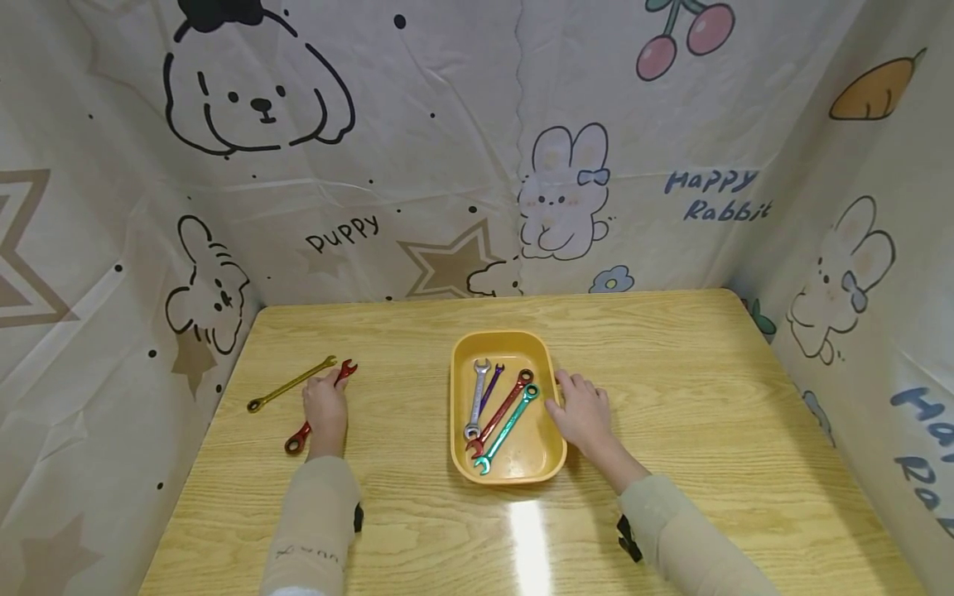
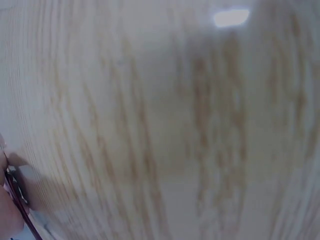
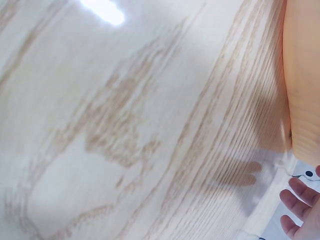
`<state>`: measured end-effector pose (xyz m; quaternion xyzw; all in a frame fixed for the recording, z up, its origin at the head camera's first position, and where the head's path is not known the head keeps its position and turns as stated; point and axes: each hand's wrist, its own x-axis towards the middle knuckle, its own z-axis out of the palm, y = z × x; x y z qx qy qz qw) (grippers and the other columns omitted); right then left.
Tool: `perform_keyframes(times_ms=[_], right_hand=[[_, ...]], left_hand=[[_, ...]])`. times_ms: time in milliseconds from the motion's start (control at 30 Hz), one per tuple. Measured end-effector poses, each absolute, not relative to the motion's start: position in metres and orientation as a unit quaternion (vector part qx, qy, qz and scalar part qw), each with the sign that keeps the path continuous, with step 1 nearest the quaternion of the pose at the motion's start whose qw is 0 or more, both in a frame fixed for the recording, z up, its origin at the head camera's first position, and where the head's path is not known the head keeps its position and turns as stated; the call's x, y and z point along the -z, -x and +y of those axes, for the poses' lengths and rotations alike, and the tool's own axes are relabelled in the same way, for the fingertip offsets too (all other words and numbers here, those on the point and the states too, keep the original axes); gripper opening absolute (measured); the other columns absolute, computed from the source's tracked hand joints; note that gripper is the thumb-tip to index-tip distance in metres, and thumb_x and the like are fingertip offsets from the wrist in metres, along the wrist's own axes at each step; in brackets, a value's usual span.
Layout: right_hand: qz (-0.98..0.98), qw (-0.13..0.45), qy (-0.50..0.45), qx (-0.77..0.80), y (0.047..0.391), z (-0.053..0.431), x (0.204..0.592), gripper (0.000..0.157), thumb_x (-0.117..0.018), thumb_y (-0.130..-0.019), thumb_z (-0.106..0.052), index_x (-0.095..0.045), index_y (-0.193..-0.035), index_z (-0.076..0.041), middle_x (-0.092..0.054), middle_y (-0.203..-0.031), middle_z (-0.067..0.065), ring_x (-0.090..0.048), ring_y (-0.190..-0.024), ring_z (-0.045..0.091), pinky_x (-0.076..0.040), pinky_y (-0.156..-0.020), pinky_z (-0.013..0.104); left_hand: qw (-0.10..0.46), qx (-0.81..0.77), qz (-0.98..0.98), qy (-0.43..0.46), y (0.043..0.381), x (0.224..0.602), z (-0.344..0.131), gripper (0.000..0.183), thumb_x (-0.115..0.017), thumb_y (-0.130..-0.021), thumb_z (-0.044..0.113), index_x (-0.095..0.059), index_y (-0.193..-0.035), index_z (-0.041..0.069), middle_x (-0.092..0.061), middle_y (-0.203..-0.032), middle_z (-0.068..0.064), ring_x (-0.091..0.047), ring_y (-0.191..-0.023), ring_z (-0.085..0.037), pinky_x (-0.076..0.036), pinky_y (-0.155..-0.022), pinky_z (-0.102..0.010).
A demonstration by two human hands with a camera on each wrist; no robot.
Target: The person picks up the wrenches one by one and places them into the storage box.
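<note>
My left hand [image 1: 325, 412] holds a red combination wrench [image 1: 297, 441], whose ring end and open end stick out on either side of the hand. In the left wrist view, fingertips [image 2: 7, 217] pinch its dark red shaft at the lower left edge. A yellow combination wrench [image 1: 291, 386] lies just beyond that hand. At the right side of a yellow tray [image 1: 507, 479], my right hand [image 1: 585, 412] has its thumb at the rim and its fingers loosely extended. Inside the tray are a silver wrench [image 1: 478, 401], a small purple wrench [image 1: 491, 387], another red wrench [image 1: 502, 413] and a green wrench [image 1: 507, 430].
The wood-grain table [image 1: 656, 356] is enclosed at the back and sides by a printed cloth [image 1: 447, 99] with puppy and rabbit drawings. A bright light reflection falls on the tabletop in front of the tray.
</note>
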<state>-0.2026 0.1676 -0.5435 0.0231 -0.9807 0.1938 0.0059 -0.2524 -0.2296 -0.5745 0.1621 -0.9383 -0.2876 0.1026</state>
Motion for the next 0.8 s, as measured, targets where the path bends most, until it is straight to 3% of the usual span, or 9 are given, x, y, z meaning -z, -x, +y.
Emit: perform_keyframes(times_ms=[367,800], right_hand=[[-0.981,0.004,-0.022,-0.195,0.2026,0.1676,0.5439,0.048,-0.05,-0.088,-0.033,-0.043,-0.131,-0.012,-0.052,-0.119,0.016,-0.047,-0.111,0.035,-0.029,-0.094,0.054],[-0.981,0.002,-0.02,-0.195,0.2024,0.1675,0.5432,0.049,-0.049,-0.088,-0.033,-0.043,-0.131,-0.012,-0.052,-0.12,0.017,-0.046,-0.111,0.035,-0.029,-0.094,0.053]], left_hand=[[0.058,0.284,-0.942,-0.166,0.2506,0.567,-0.2268,0.034,-0.053,-0.093,0.016,-0.056,-0.123,0.0,-0.047,-0.114,-0.034,-0.045,-0.105,-0.05,-0.042,-0.083,-0.057],[0.064,0.206,-0.967,-0.139,0.2471,0.5656,-0.2214,0.032,-0.055,-0.091,0.016,-0.059,-0.118,-0.001,-0.052,-0.103,-0.033,-0.053,-0.091,-0.048,-0.047,-0.071,-0.053]])
